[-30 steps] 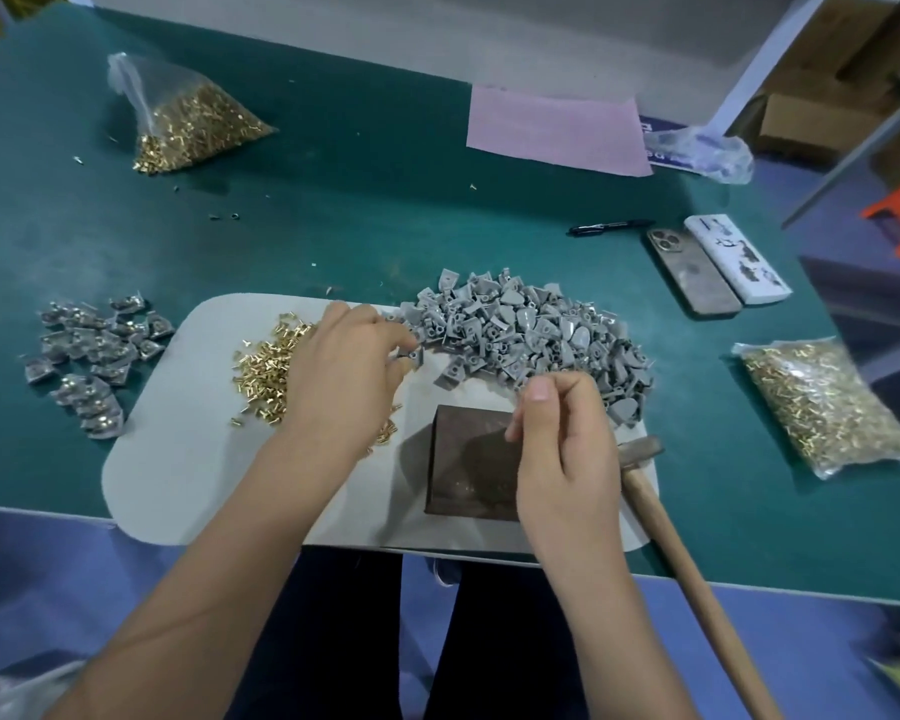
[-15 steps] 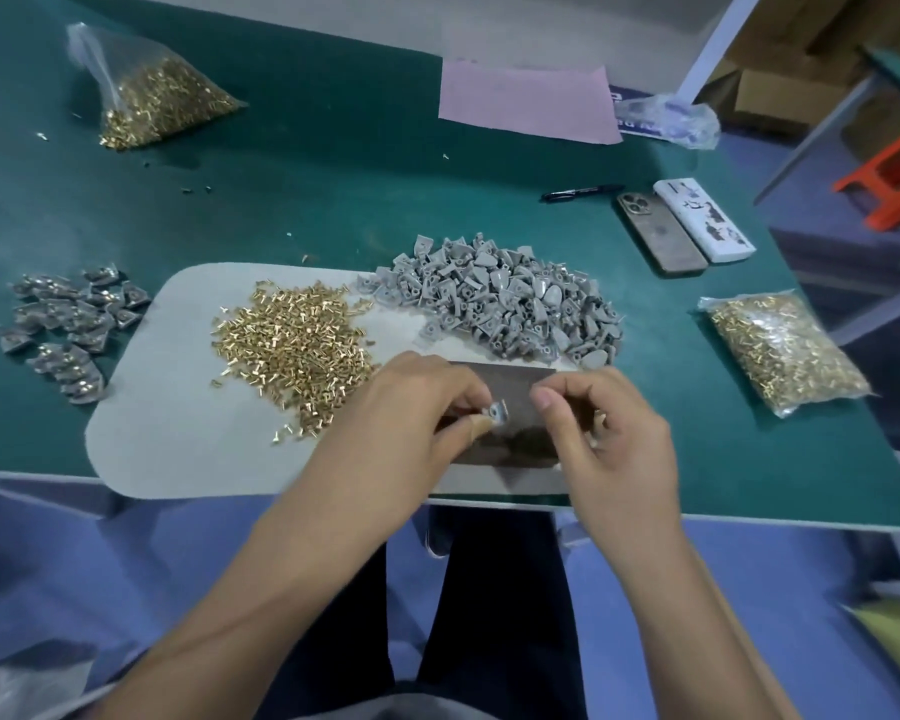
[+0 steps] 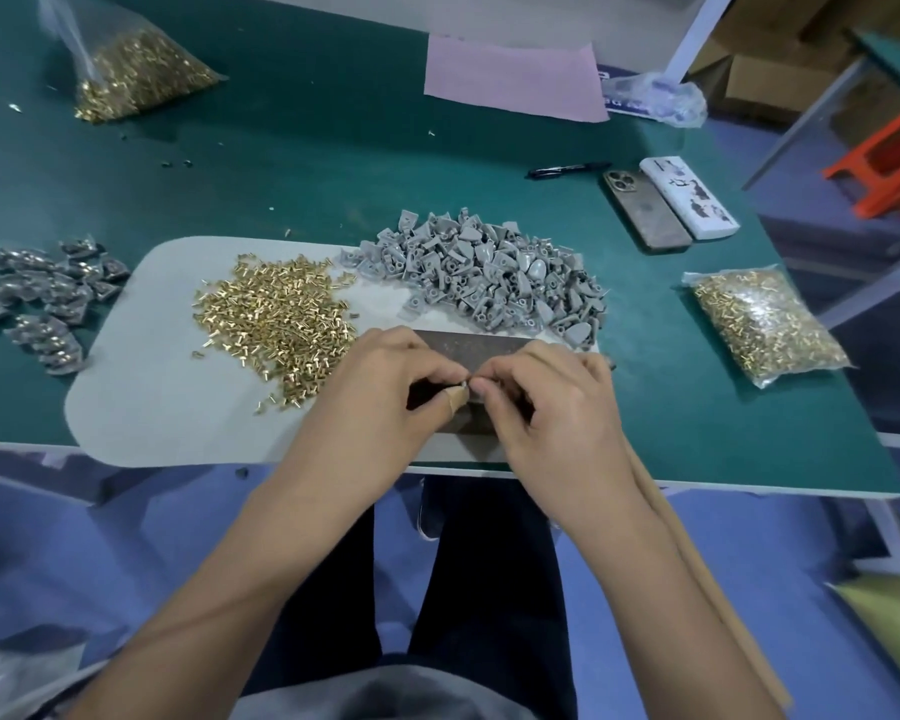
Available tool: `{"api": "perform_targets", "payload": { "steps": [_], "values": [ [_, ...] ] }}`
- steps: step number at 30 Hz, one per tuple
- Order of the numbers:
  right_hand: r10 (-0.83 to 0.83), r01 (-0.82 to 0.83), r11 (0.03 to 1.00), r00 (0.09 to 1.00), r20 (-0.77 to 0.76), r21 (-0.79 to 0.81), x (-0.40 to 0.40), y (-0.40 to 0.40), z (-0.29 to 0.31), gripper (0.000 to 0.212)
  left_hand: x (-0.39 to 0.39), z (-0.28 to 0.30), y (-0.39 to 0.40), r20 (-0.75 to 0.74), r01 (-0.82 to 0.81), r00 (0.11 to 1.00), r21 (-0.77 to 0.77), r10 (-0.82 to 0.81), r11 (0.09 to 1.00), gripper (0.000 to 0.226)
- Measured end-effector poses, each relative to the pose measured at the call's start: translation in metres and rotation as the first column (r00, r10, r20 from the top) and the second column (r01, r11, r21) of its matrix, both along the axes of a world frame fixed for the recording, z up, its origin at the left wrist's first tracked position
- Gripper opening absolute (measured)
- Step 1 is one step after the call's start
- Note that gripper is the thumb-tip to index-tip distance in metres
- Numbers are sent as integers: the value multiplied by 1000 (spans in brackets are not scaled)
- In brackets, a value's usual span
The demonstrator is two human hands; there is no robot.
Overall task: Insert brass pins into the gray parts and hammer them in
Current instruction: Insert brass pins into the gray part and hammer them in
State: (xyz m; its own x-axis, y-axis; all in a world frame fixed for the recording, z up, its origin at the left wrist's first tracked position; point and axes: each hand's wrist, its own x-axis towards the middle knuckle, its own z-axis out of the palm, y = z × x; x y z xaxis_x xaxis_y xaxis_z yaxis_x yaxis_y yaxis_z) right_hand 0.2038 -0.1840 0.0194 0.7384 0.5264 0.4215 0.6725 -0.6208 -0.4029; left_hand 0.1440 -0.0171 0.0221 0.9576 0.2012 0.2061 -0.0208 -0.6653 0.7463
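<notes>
over the dark metal block at the near edge of the desk, both hands meet fingertip to fingertip. left hand has its thumb and forefinger curled in a pinch, and there's a tan wrap on the thumb tip. right hand is curled the same way, pinching from the other side. between them sits one small gray part with a glint that looks like a brass pin, though it's too tiny to say which hand has which piece.

so my read: this is the insert step, pin getting seated in the part's hole, no hammering yet. the loose brass pins are heaped on the pale mat just left of the hands, and the pile of gray parts is right behind the block. a darker batch of parts lies off the mat to the left, probably the finished ones but can't confirm.

next move, i'd guess, is setting the part down flat on the block with the pin upright, keeping it steady with the left hand, then freeing the right hand for the hammer. only its wooden handle shows, running under the right forearm. pin has to stay straight or it'll bend or skip off.

two bags of pins and two phones sit further out.
</notes>
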Motion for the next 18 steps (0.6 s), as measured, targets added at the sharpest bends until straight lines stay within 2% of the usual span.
{"api": "perform_targets", "payload": {
  "steps": [5, 10, 15, 18],
  "values": [
    [36, -36, 999, 999, 21, 6, 2, -2, 0, 8, -2, 0, -1, 1, -26, 1000, -60, 26, 998, 13],
    [21, -21, 1000, 999, 51, 2, -1, -1, -2, 9, -3, 1, -1, -10, -41, 999, -58, 40, 997, 13],
    [62, -52, 990, 996, -72, 129, 3, -2, -2, 7, -3, 2, 0, -19, -48, 999, -73, 47, 996, 12],
    [126, -121, 989, 991, -48, 85, 8, -2, 3, 6, -4, 2, -1, -22, -50, 999, -65, 49, 997, 13]
  ]
}}
